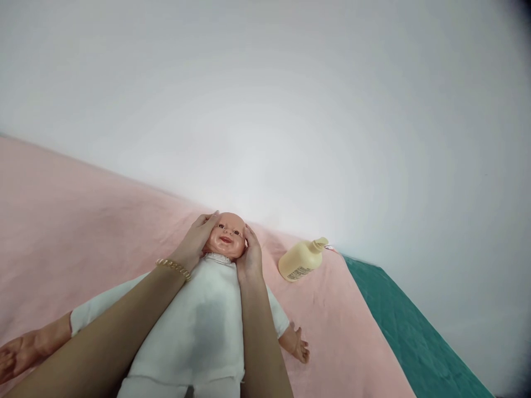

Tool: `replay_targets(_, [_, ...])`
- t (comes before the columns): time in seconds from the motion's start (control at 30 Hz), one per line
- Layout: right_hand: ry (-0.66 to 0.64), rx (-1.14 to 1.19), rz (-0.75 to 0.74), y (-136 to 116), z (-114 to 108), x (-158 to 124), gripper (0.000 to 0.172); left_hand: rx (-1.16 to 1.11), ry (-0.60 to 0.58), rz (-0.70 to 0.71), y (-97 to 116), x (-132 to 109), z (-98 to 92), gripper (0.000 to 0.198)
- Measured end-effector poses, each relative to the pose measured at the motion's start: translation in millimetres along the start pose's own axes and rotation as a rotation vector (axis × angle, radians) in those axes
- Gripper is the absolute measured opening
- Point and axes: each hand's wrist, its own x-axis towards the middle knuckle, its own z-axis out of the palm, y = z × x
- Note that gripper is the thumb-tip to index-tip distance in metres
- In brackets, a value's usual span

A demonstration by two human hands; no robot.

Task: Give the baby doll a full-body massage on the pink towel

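A baby doll (203, 326) in a white suit lies on its back on a pink cloth (83, 221), head toward the wall. My left hand (194, 240), with a gold bracelet on the wrist, lies flat against the left side of the doll's head (226, 236). My right hand (250, 254) cups the right side of the head, fingers stretched along the cheek. Both hands touch the head and hold nothing else.
A cream plastic bottle (301, 260) lies on its side on the pink cloth, right of the doll's head. A teal cover (415, 337) shows past the cloth's right edge. A plain white wall (290, 110) rises behind.
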Motion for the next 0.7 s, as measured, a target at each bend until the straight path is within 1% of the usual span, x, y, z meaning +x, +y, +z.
replay_targets(0.1, [0.014, 0.021, 0.036, -8, 8, -9, 0.04, 0.041, 0.002, -0.008, 4, -3, -0.4, 0.036])
replay_targets(0.17, [0.023, 0.008, 0.031, -13, 12, -14, 0.04, 0.065, -0.009, -0.018, 5, -4, -1.0, 0.039])
replay_targets(0.23, [0.041, -0.001, 0.033, -14, 14, -16, 0.044, 0.078, -0.03, -0.025, 6, -3, -1.9, 0.041])
replay_targets(0.37, [0.043, -0.019, 0.022, -13, 11, -15, 0.051, 0.083, -0.052, -0.031, 5, -1, -3.1, 0.043])
replay_targets(0.57, [0.048, -0.08, 0.015, -9, 8, -11, 0.05, 0.083, -0.046, -0.029, 4, -1, -3.3, 0.044])
replay_targets(0.7, [0.067, -0.087, -0.002, -6, 6, -8, 0.049, 0.059, -0.046, 0.003, 0, 3, -3.8, 0.044])
